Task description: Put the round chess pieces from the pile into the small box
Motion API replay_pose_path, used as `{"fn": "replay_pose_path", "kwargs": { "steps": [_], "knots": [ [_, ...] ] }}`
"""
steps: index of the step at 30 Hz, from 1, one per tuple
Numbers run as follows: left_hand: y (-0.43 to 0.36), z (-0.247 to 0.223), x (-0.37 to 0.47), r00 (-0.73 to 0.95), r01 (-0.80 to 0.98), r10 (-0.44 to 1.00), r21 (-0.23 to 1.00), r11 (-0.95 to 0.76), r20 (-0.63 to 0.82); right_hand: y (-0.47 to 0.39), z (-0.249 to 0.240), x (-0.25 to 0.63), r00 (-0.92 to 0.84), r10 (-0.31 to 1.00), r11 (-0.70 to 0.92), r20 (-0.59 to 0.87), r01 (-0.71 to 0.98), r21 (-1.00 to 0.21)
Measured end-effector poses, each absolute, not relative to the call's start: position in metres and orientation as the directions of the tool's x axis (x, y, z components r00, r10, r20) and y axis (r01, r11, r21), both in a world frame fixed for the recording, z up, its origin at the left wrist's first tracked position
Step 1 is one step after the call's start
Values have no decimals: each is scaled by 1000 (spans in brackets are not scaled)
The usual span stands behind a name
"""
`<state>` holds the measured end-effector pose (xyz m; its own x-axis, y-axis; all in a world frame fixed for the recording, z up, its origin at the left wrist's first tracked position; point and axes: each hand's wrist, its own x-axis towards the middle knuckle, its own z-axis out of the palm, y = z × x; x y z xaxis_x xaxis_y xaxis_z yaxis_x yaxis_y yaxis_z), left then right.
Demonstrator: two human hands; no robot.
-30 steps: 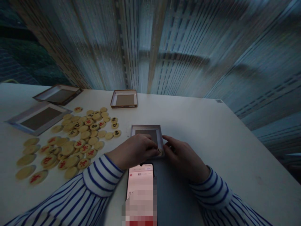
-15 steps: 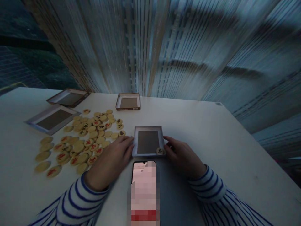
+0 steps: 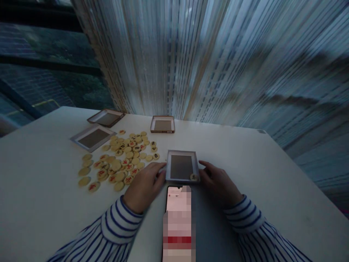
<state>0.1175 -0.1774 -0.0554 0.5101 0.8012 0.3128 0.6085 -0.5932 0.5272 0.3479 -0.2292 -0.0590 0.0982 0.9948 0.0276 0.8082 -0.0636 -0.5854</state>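
A shallow, pale, square box tray [image 3: 169, 174] with a dark grey bottom lies in front of me. One round xiangqi piece [image 3: 193, 177] with a black character sits in its near right corner. At the tray's left wall rests my left hand [image 3: 145, 185], fingertips against or very close to the edge, thumb apart from the index finger. My right hand [image 3: 220, 183] lies beside the right wall, index finger stretched out and thumb near the corner. Both hands are open. Left of the tray spreads a heap of wooden xiangqi pieces [image 3: 116, 165], marked in red or black, several of them blank side up.
A phone [image 3: 177, 203] lies just below the tray, its lit screen partly pixelated. Farther back on the white table [image 3: 231, 145] are a brown-edged box lid [image 3: 163, 131], another brown-edged lid [image 3: 120, 117] and a pale tray [image 3: 77, 138]. Behind hangs a string curtain [image 3: 174, 65].
My view has swung left, so everything on the table appears farther right. Both hands stay beside the tray, with the piece still in its corner. My right index finger looks slightly farther from the wall.
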Motion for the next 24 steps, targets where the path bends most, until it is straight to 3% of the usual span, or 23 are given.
{"fn": "replay_pose_path", "kwargs": {
  "steps": [10, 18, 24],
  "knots": [
    [-202, -70, 88, 397, 598, 662, 368, -712, 636, -226, -63, 345, 162, 960, -11, 229, 839, -545],
    [-209, -76, 78, 313, 585, 662, 411, -699, 681, -227, -65, 340, 134, 949, 56, 286, 819, -571],
    [-225, -74, 63, 280, 578, 720, 487, -655, 635, -229, -60, 339, 86, 932, 132, 352, 824, -551]
  ]
}}
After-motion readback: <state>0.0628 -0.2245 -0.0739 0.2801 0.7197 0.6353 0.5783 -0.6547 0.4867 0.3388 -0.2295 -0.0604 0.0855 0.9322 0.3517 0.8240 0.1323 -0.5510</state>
